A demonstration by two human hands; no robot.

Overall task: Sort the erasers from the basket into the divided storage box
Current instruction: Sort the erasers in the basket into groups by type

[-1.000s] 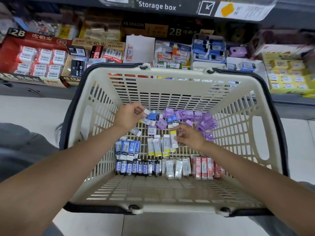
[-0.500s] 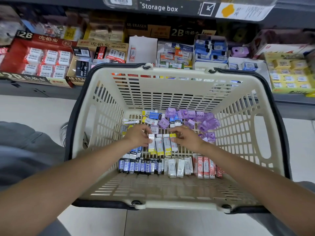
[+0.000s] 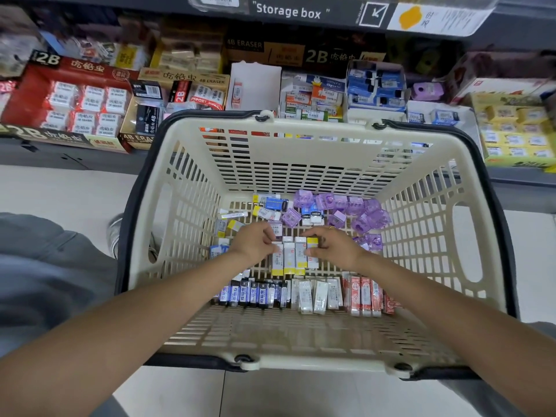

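head cam | looks forward-down | close over basket point(image 3: 301, 139) | single view

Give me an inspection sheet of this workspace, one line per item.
Surface: pale tiled floor under the basket.
Job's things: cream basket holding erasers; yellow and white erasers side by side mid-basket, blue erasers and red erasers in the near row, purple erasers at the far side.
Clutter: nothing seen.
Grippers: left hand and right hand pinch the yellow and white erasers.
Cables: nothing seen.
Surroundings: shelf of eraser boxes; Storage box sign.
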